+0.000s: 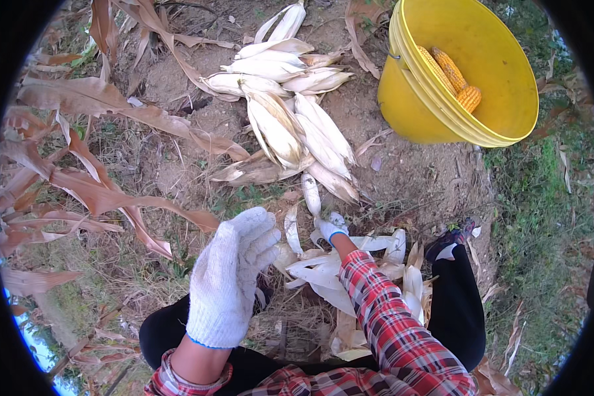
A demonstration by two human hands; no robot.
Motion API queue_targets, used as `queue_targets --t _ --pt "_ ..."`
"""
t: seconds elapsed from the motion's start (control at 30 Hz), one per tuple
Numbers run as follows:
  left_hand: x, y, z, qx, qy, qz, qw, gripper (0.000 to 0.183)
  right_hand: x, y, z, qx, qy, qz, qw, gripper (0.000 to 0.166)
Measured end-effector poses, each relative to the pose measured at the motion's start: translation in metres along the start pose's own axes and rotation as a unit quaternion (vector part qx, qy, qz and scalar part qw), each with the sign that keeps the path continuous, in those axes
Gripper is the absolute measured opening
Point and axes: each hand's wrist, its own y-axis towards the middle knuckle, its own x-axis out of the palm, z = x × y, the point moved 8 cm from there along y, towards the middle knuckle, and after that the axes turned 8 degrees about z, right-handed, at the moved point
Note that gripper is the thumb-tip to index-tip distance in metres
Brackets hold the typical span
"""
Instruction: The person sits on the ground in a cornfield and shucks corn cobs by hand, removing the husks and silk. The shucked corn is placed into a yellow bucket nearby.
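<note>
My left hand [232, 277], in a white knitted glove, is raised with its fingers loosely curled and nothing visible in it. Lower and to its right, my right hand [331, 226], also gloved, has its fingers at the narrow end of a small pale husked ear of corn [311, 194] and appears to grip it. Beyond both hands lies a pile of corn ears in dry husks [277, 126] on the soil. Stripped husks [326, 277] lie beneath my right forearm, between my legs. A yellow plastic bucket [418, 111] at upper right holds several bare orange corn cobs [448, 74].
Dry corn stalks and leaves [94, 198] spread over the ground on the left. Green grass [539, 218] borders the right side. My black-trousered knees [458, 302] flank the stripped husks, with a shoe [450, 240] at the right.
</note>
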Motion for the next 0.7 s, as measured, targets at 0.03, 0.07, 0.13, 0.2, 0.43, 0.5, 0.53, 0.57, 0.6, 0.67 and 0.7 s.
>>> queue_targets --t 0.03,0.07,0.13,0.2,0.43,0.5,0.53,0.57,0.6,0.67,0.7 --pt "-0.001 0.000 0.000 -0.006 -0.019 0.002 1.000 0.057 0.011 -0.002 0.001 -0.009 0.056 -0.113 0.992 0.050" --pt "-0.002 -0.001 -0.001 -0.010 -0.015 0.001 1.000 0.055 0.014 -0.010 -0.001 -0.025 0.091 -0.130 0.987 0.050" --pt "0.001 -0.006 0.003 -0.009 -0.017 -0.004 1.000 0.050 0.005 -0.023 -0.011 -0.065 0.155 -0.154 0.974 0.049" --pt "0.001 -0.011 0.018 0.091 0.133 -0.029 0.987 0.044 -0.014 -0.044 -0.021 -0.048 0.195 -0.186 0.962 0.050" --pt "0.043 -0.065 0.023 0.387 0.519 -0.199 0.736 0.040 -0.164 -0.149 -0.061 -0.132 0.014 -0.250 0.959 0.061" --pt "0.056 -0.085 0.002 0.552 0.597 -0.173 0.555 0.042 -0.207 -0.174 -0.064 -0.203 -0.016 -0.220 0.954 0.060" --pt "0.053 -0.087 -0.008 0.576 0.612 -0.163 0.517 0.044 -0.234 -0.204 -0.091 -0.262 0.031 -0.253 0.931 0.058" --pt "0.056 -0.089 -0.019 0.603 0.619 -0.158 0.478 0.045 -0.266 -0.232 -0.102 -0.258 0.083 -0.239 0.932 0.050" --pt "0.060 -0.091 -0.029 0.630 0.624 -0.153 0.436 0.047 -0.289 -0.253 -0.106 -0.263 0.106 -0.232 0.931 0.048" --pt "0.066 -0.082 -0.045 0.554 0.627 -0.210 0.506 0.049 -0.317 -0.286 -0.107 -0.218 0.208 -0.263 0.917 0.044" --pt "0.071 -0.081 -0.049 0.515 0.624 -0.238 0.537 0.051 -0.332 -0.299 -0.106 -0.204 0.270 -0.242 0.909 0.041"
